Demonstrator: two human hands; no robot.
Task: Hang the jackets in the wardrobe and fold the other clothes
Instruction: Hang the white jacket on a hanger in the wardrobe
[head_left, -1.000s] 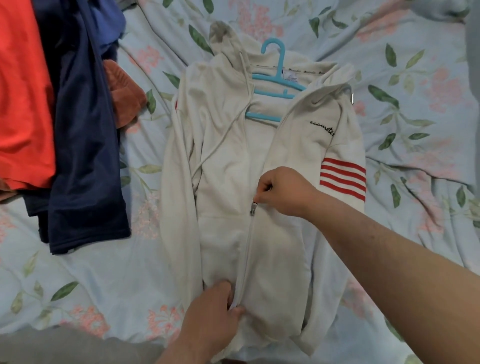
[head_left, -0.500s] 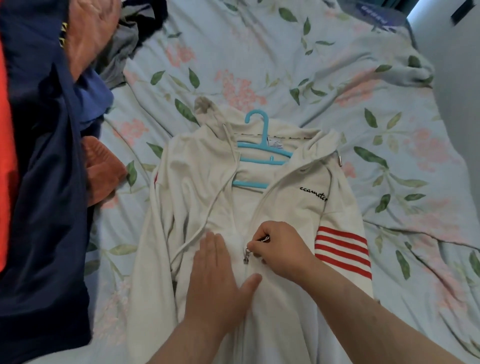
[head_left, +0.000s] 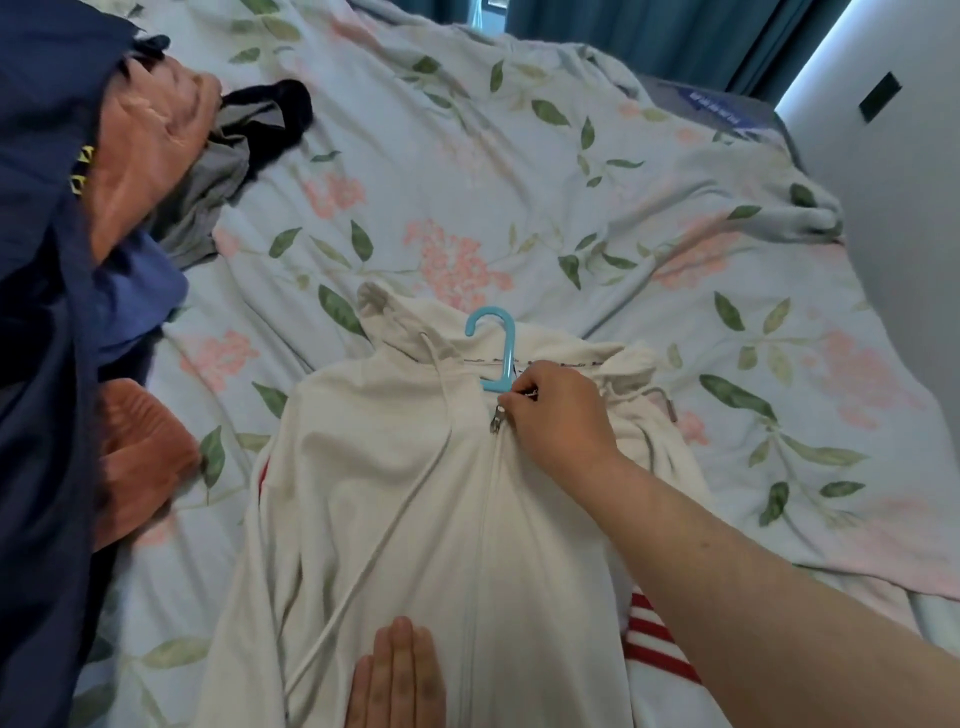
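A cream hooded jacket (head_left: 395, 499) with red sleeve stripes lies front-up on the bed, zipped almost to the collar. A light blue hanger (head_left: 497, 343) sits inside it, its hook poking out above the neckline. My right hand (head_left: 558, 415) pinches the metal zip pull (head_left: 496, 418) at the collar. My left hand (head_left: 397, 675) lies flat, fingers straight, pressing on the jacket's lower front just left of the zip.
A heap of clothes fills the left side: a navy garment (head_left: 41, 415), orange-pink pieces (head_left: 140, 150), a blue piece (head_left: 140, 296) and a grey and black one (head_left: 244, 150). The floral bedcover (head_left: 571, 182) stretches behind and to the right. A white wall (head_left: 893, 171) stands at the right.
My right hand has drawn the zip pull from mid-chest up to the collar, closing the jacket front. My left hand moved from the hem onto the lower front and now lies flat.
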